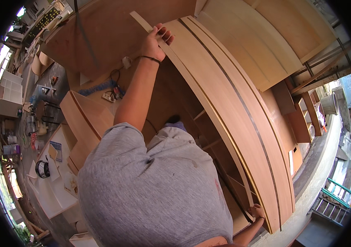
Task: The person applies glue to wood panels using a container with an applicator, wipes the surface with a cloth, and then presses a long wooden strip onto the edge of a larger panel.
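Strip: a long, narrow, pale wooden batten [141,22] running beside the near long edge of the large cabinet, its upper end jutting past the left hand; whether it touches the edge all along cannot be told.
Left grip: the left hand [155,44] is closed around the strip near that end, fingers curled over it.
Right grip: the right hand [257,211] is at the strip's lower end, fingers bent; too small to tell how tightly they close.
Strip's look: slim, flat-sided, smooth and light, appearing bowed, as straight edges do in this lens.
Cabinet: the large wooden cabinet [229,96] has a broad pinkish-tan, fine-grained face, crossed lengthwise by a dark narrow band [241,106]; compartments open on the near side.
Shirt: soft grey knit T-shirt [154,189], creased and lightly stained, close beside the cabinet.
Boards: a flat reddish-brown panel [117,35] lies beyond the left hand; pale wooden sheets [245,41] beyond the cabinet.
Left side: a curved wooden piece [85,117] with a dark stripe, near a coiled blue hose [95,89].
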`<state>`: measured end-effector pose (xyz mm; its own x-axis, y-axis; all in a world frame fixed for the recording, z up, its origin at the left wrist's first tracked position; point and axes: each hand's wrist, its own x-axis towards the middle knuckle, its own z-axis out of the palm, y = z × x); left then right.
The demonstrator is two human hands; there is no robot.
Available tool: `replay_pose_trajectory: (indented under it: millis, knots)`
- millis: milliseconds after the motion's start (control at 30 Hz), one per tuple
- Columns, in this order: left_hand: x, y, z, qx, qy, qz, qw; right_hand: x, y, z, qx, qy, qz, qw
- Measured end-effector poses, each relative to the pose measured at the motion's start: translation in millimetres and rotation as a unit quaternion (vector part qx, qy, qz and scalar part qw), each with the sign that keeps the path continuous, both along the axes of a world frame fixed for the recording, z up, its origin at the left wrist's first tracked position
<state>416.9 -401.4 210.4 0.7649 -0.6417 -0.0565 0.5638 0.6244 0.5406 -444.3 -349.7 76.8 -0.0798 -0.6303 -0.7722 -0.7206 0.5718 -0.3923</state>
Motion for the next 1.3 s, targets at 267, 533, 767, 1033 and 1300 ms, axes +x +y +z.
replay_pose_trajectory:
  millis: [267,533,767,1033,1300]
  knots:
    - [42,-10,-25,0.001,0.026,0.005,1.0,181,-34,19,0.157,-0.149,0.023,0.976]
    - [111,-14,-66,0.007,0.074,-0.001,0.997,388,-61,-14,0.202,-0.283,0.143,0.927]
    - [157,-24,-98,-0.014,0.086,0.007,0.996,479,-83,2,0.123,-0.274,0.195,0.934]
    - [172,-20,-131,0.068,0.098,-0.006,0.993,504,-105,29,0.039,-0.095,0.221,0.97]
    - [179,-23,-156,0.111,0.156,-0.016,0.981,498,-105,20,0.022,-0.085,0.265,0.96]
